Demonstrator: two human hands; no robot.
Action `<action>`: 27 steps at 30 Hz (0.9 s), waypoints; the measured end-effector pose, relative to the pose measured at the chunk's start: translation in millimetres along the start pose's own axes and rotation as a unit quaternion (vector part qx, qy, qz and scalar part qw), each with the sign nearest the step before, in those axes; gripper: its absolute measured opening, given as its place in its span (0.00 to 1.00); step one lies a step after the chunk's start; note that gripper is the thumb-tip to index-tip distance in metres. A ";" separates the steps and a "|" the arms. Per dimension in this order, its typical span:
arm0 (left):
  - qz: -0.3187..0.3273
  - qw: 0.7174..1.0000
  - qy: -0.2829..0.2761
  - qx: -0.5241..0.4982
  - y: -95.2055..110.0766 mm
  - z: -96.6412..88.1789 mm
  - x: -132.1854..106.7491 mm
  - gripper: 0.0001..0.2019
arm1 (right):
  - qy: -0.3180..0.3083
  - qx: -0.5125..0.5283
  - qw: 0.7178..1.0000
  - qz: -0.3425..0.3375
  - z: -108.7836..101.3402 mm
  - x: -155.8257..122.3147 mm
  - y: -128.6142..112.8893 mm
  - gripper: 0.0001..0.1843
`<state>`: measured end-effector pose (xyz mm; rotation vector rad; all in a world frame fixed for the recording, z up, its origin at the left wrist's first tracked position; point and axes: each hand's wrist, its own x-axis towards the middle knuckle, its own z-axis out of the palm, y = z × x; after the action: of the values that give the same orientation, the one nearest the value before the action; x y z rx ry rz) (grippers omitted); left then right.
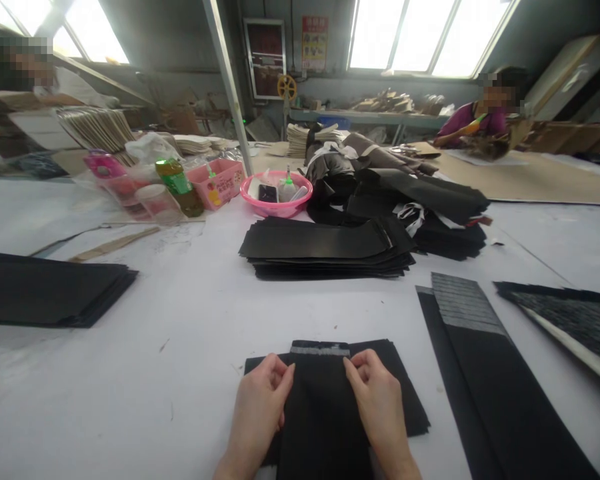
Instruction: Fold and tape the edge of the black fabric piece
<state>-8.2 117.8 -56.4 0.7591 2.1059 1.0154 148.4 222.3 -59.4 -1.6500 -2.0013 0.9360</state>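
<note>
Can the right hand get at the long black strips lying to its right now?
Probably yes: only flat black sheets and white table lie between the right hand and the strips. It must likely release the black piece first.

Windows (pixel 375 33) glare white — wall (pixel 170 40) dim, edges stretched.

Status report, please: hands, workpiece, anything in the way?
Left hand and right hand pinching opposite edges of black strip. Strip over black sheets, grey band near far end. Black stack ahead, clear of both hands.
</note>
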 end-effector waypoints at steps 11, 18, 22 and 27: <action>0.030 0.999 0.014 0.042 -5.6 1.5 1.5 0.19 | 0.011 -0.024 1.000 -0.013 -4.2 -3.2 -8.2 0.09; 0.060 0.996 0.026 0.055 -4.2 0.5 -0.3 0.17 | 0.034 -0.032 0.999 -0.019 -5.0 -3.3 -9.6 0.10; 0.066 0.994 0.031 0.078 2.2 -1.5 -2.1 0.16 | 0.035 -0.039 0.998 -0.019 -4.2 -3.2 -9.7 0.10; 0.078 0.986 0.043 0.138 6.8 -3.0 -3.5 0.15 | 0.047 -0.046 0.998 -0.026 -4.6 -3.6 -10.1 0.10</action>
<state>-7.0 117.5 -48.3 1.0466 2.3214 0.8571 145.2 219.1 -48.7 -1.6503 -2.0415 0.7443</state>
